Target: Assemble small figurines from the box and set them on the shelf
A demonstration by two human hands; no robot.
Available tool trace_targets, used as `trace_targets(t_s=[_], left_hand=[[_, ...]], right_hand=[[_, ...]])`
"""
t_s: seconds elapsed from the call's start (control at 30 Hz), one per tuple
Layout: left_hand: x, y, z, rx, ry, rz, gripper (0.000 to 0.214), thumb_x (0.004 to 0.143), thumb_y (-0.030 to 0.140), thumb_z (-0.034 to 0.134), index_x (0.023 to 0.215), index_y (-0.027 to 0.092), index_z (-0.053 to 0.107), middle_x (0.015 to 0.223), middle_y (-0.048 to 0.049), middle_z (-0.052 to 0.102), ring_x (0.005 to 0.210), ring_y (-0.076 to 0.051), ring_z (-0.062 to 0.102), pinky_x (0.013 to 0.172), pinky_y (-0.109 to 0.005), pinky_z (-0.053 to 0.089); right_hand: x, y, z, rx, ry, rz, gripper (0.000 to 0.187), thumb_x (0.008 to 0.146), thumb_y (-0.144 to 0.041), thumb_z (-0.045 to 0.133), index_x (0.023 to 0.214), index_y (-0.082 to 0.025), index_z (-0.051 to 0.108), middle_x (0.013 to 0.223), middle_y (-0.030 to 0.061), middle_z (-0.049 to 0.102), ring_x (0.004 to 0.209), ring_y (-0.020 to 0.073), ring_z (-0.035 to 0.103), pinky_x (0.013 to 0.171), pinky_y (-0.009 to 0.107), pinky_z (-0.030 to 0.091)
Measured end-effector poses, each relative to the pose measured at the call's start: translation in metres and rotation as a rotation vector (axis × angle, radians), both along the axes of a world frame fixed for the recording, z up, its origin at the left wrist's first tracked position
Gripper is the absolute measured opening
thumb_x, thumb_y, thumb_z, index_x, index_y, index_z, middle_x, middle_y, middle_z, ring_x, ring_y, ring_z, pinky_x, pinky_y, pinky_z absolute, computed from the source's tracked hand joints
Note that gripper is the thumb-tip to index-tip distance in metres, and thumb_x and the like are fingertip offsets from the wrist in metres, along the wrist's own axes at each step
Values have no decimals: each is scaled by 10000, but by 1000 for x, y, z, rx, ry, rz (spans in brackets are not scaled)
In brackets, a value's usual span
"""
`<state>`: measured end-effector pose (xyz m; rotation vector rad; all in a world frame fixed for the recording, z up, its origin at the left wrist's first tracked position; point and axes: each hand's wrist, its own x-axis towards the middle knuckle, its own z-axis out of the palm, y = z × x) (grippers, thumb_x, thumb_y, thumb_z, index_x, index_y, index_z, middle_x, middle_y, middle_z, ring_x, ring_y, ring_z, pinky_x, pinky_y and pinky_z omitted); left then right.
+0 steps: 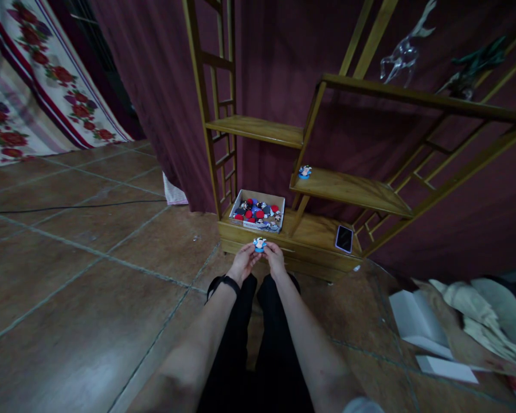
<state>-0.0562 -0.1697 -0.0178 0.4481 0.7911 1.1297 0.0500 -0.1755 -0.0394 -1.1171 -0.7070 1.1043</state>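
Figurine (260, 244) between left hand (244, 261) and right hand (276, 259), at shelf (313, 230) edge.

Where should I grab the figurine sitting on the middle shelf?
Pinch the figurine by its blue base, coming from the open front of the shelf. It stands upright near the shelf's left end, beside a slanted post, so the front looks freest. Left hand and right hand pinch a second figurine.

head-worn view, looking forward and down
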Motion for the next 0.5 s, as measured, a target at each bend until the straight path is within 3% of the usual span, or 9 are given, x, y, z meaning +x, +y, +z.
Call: trace_targets(t_s=[0.1, 0.27, 0.5], left_hand=[[1, 0, 0, 10, 14, 20, 116, 762, 110, 613, 875, 138, 619, 745, -39, 659, 597, -83, 607, 631, -202, 504], [2, -2, -2, 33, 20, 102, 368, 704, 40, 651, 1041, 177, 595, 724, -5, 648, 643, -87, 620, 705, -223, 504], [2, -3, -2, 79, -16, 58, 232, 668, 68, 700, 887, 119, 642, 803, -53, 680, 689, -102, 633, 695, -207, 500]], right_hand=[[-1, 1, -1, 0, -6, -12, 239, 637, -322, 613, 838, -196, 639, 856, 22, 678, 755, 164, 622, 662, 288, 500], [-1, 0, 2, 23, 54, 0, 286, 609, -273, 638, 885, -197, 623, 875, 23, 678, 805, 166, 621, 716, 293, 495], [2, -7, 11, 40, 52, 26, 375, 581, -265, 691, 947, -208, 631, 896, 24, 690, 825, 172, 623, 729, 290, 491]])
